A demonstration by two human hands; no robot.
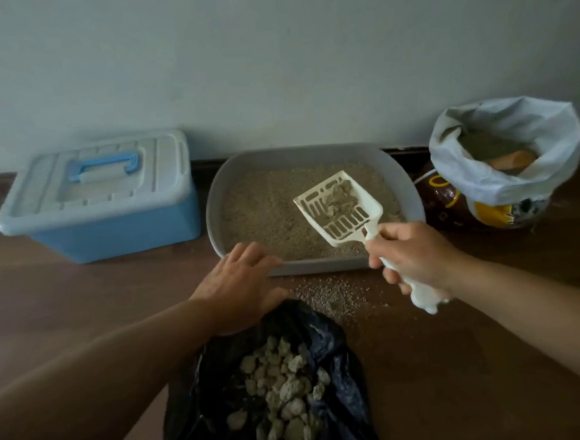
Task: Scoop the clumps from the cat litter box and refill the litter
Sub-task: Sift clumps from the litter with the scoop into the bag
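The right hand (pixel 418 259) grips the light, stiff scoop (pixel 341 209) by its handle. The crumbly clump (pixel 338 197) could spill. The left hand (pixel 241 285) lies spread on the bag (pixel 327 330).

The litter box (pixel 212 204) is smooth, matt grey plastic; the scoop (pixel 344 225) is white plastic. The litter (pixel 264 214) looks gritty and dry, the clumps (pixel 283 388) rough and lumpy. The black bag (pixel 335 350) is thin, crinkled, glossy plastic. The floor (pixel 463 362) looks like wood.
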